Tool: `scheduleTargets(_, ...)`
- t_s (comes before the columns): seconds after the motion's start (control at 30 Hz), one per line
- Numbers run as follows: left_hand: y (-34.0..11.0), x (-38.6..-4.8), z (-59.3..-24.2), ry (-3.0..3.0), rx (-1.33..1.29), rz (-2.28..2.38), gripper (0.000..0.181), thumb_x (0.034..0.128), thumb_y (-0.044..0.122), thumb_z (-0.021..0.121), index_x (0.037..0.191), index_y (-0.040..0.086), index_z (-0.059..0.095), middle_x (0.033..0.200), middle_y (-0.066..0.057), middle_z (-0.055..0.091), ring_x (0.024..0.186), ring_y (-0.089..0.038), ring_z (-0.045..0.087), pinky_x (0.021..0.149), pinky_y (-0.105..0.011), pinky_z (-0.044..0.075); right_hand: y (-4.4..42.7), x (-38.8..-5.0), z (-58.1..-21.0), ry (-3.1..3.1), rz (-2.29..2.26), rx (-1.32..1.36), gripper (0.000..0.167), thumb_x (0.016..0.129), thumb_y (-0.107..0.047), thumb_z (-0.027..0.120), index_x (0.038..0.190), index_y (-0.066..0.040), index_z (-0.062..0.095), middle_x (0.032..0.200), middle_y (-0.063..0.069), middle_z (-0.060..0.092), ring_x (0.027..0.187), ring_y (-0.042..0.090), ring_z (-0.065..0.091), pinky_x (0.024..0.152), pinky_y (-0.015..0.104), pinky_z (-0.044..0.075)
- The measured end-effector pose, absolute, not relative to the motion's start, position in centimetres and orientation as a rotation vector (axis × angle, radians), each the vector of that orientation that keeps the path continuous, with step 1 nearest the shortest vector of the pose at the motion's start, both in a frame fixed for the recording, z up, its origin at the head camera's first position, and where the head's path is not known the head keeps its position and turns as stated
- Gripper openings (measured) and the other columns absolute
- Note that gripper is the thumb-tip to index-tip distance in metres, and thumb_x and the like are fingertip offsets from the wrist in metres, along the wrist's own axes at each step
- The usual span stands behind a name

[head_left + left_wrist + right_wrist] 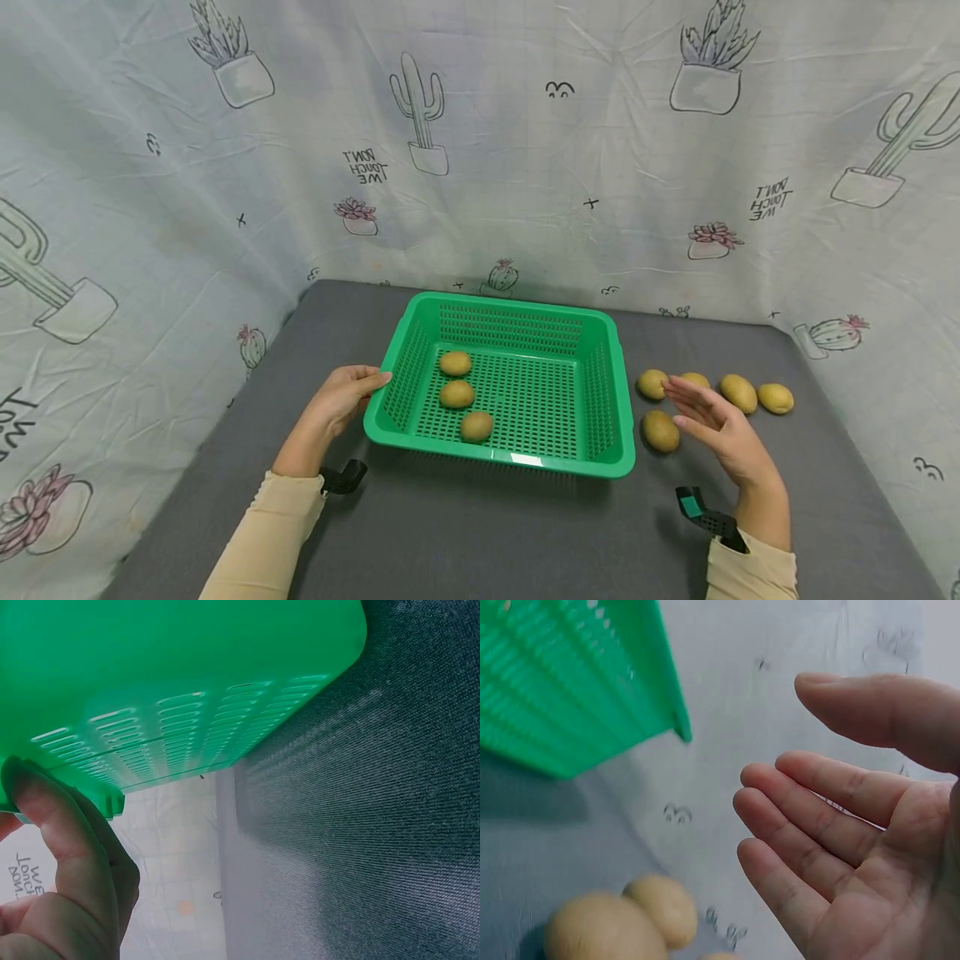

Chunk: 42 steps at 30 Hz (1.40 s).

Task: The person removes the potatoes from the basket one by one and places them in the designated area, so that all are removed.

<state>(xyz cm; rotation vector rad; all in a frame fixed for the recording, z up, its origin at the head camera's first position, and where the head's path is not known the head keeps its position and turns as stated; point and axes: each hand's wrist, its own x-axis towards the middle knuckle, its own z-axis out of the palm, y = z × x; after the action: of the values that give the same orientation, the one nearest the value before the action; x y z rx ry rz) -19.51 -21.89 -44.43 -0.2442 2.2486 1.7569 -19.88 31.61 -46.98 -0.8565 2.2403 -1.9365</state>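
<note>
A green plastic basket [502, 458] with slotted walls stands on the grey table. Inside it, toward the left, lie three potatoes [457, 394] in a loose column. My left hand [341, 404] pinches the basket's left rim between thumb and fingers; the left wrist view shows the fingers [75, 840] curled under that rim. To the right of the basket, my right hand [716, 421] hovers above several potatoes [661, 431] with its fingers extended and the thumb apart. In the right wrist view its palm [877, 892] faces the camera and holds nothing.
Several of the loose potatoes [738, 393] form a row near the back right of the table [480, 533]. A pale cloth [510, 167] printed with cacti hangs behind and at both sides. Each wrist wears a black camera strap [708, 521].
</note>
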Motion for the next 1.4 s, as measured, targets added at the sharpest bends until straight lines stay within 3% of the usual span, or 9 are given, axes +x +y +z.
scheduleTargets(0.17,-21.8,-19.5,-44.5,2.245,-0.259,1.732,0.060,0.0991,0.028,0.052,0.142,-0.009,0.033,0.143,-0.025,0.037,0.097,-0.008,0.057,0.096,-0.038,0.045,30.5,-19.5,-45.5,2.215,-1.927,-0.959,0.053,0.091,0.019,0.044,0.141,0.017,0.026,0.142,0.004,0.044,0.130,0.006,0.043,0.099,0.015,0.039)
scheduleTargets(0.47,-21.7,-19.3,-44.8,2.262,-0.288,1.727,0.058,0.0983,0.029,0.053,0.140,-0.008,0.037,0.138,-0.025,0.044,0.089,-0.007,0.059,0.093,-0.039,0.047,27.2,-18.8,-43.5,2.266,-1.929,-1.022,0.052,0.087,0.018,0.052,0.137,0.016,0.035,0.138,0.010,0.049,0.128,0.011,0.046,0.098,0.018,0.042)
scheduleTargets(0.63,-21.7,-19.4,-44.8,2.263,-0.298,1.731,0.057,0.0980,0.029,0.054,0.140,-0.007,0.039,0.110,-0.012,0.060,0.071,-0.004,0.055,0.080,-0.029,0.048,25.6,-18.8,-42.7,2.330,-1.852,-1.002,0.053,0.088,0.015,0.054,0.138,0.011,0.038,0.137,0.007,0.050,0.128,0.009,0.046,0.098,0.017,0.041)
scheduleTargets(0.77,-21.7,-19.4,-44.9,2.257,-0.295,1.744,0.056,0.0980,0.027,0.054,0.139,-0.008,0.039,0.089,0.000,0.060,0.063,-0.005,0.051,0.073,-0.027,0.047,24.5,-19.1,-41.8,2.369,-1.789,-1.041,0.053,0.088,0.014,0.055,0.139,0.006,0.040,0.136,0.001,0.052,0.127,0.007,0.047,0.099,0.017,0.041)
scheduleTargets(0.87,-21.9,-19.4,-44.8,2.270,-0.299,1.730,0.057,0.0980,0.028,0.054,0.140,-0.008,0.038,0.106,-0.010,0.061,0.073,-0.009,0.055,0.082,-0.032,0.047,23.5,-19.8,-41.0,2.391,-1.729,-1.128,0.053,0.088,0.013,0.056,0.139,0.006,0.041,0.136,0.008,0.053,0.126,0.007,0.048,0.100,0.016,0.039)
scheduleTargets(1.0,-22.0,-19.3,-44.6,2.291,-0.296,1.706,0.061,0.0983,0.030,0.053,0.142,-0.008,0.034,0.137,-0.021,0.042,0.103,-0.017,0.054,0.100,-0.044,0.041,22.0,-20.7,-39.9,2.392,-1.671,-1.180,0.052,0.089,0.011,0.057,0.138,0.004,0.043,0.134,0.020,0.051,0.126,0.007,0.049,0.100,0.016,0.039)
scheduleTargets(1.23,-22.0,-19.3,-44.3,2.293,-0.295,1.712,0.056,0.0980,0.029,0.054,0.139,-0.006,0.039,0.093,-0.003,0.058,0.063,-0.008,0.047,0.080,-0.033,0.044,19.3,-22.5,-38.5,2.362,-1.643,-1.069,0.046,0.093,-0.001,0.058,0.137,0.000,0.045,0.136,0.019,0.050,0.125,0.009,0.049,0.101,0.020,0.040)
scheduleTargets(1.33,-21.9,-19.3,-44.4,2.280,-0.287,1.720,0.058,0.0980,0.029,0.054,0.141,-0.007,0.037,0.117,-0.015,0.057,0.086,-0.017,0.060,0.092,-0.041,0.046,18.0,-23.4,-38.0,2.339,-1.642,-1.018,0.046,0.094,-0.007,0.059,0.137,-0.002,0.046,0.137,0.015,0.050,0.127,0.019,0.049,0.100,0.021,0.041)
scheduleTargets(1.4,-21.8,-19.4,-44.4,2.273,-0.276,1.730,0.059,0.0980,0.029,0.054,0.141,-0.007,0.035,0.134,-0.021,0.046,0.105,-0.023,0.058,0.100,-0.046,0.042,17.0,-24.0,-37.6,2.327,-1.642,-0.990,0.046,0.094,-0.010,0.060,0.137,-0.004,0.047,0.137,0.014,0.050,0.128,0.025,0.048,0.102,0.029,0.041)
